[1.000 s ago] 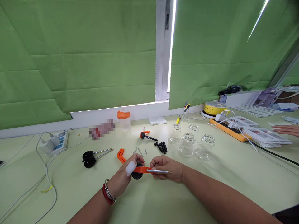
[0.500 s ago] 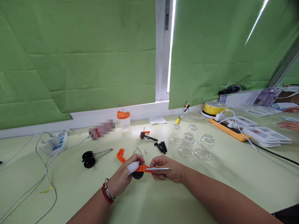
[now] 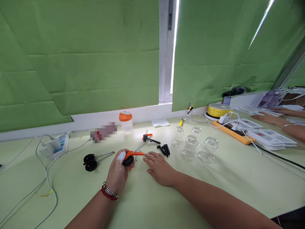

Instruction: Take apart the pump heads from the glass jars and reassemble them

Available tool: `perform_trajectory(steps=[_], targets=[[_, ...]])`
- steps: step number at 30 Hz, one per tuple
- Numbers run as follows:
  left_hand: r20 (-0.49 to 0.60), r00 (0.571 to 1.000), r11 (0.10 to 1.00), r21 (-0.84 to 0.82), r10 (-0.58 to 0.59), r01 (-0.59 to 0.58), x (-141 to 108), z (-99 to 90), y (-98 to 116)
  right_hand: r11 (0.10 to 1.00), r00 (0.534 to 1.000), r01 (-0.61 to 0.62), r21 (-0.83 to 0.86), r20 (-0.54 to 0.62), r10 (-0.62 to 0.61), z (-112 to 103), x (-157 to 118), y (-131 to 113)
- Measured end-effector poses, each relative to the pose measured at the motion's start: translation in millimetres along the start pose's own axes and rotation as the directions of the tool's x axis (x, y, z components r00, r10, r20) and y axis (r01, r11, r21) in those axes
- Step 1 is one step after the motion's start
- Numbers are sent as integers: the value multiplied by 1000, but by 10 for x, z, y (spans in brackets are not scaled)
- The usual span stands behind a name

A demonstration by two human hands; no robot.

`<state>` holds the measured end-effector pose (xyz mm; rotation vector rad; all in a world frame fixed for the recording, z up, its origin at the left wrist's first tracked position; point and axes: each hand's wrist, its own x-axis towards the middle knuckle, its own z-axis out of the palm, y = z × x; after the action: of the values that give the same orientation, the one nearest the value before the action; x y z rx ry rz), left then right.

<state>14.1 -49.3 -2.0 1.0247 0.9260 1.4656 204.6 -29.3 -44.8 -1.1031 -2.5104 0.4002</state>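
My left hand, with white tape on a finger, grips an orange part joined to a black round piece and a thin metal rod. The rod points up and to the right. Palm down, my right hand has its fingers spread at the table, just right of the orange part's tip. Small metal pins lie between the two hands, partly hidden. Beyond them are several short black parts and an orange and black assembly.
Several glass jars stand right of centre. Two black knobs with rods lie left. A lidded orange cup stands behind. Cables cross the left side. An orange power strip, stacked cards and another person's hands are at right.
My left hand has moved left and up with the orange part, whose rod now points away. My right hand has let go and opened on the table. The other person's hands reach further in.
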Motion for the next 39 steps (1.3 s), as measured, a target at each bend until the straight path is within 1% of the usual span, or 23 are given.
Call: perform_trajectory(steps=[2,4,8,14,21,25,32,36,39], targets=[[-26,1000,1000,8,15,-15,5,3,-9,998,998,-13,-61,64,17,38,38,2],[-27,999,1000,20,22,-21,6,8,-12,997,995,2,-79,104,6,60,45,14],[-6,1000,999,33,23,-22,0,16,-1,997,995,32,-69,97,-25,64,-17,11],[-36,999,1000,28,11,-10,-6,20,-4,995,995,61,-73,80,-55,29,-65,-76],[-40,999,1000,18,1,0,28,17,-31,989,973,142,-30,188,-134,-12,43,-109],[-41,999,1000,5,-5,5,39,13,-25,985,972,167,-34,174,-158,-3,87,-104],[-84,996,1000,-3,-16,16,59,-25,-28,972,965,223,-72,153,-211,8,107,-113],[-65,998,1000,6,-22,23,57,-43,-37,951,961,271,-147,102,-258,13,52,-153],[-63,998,1000,9,-23,24,50,-43,-44,908,938,346,-235,107,-330,12,-19,-216]])
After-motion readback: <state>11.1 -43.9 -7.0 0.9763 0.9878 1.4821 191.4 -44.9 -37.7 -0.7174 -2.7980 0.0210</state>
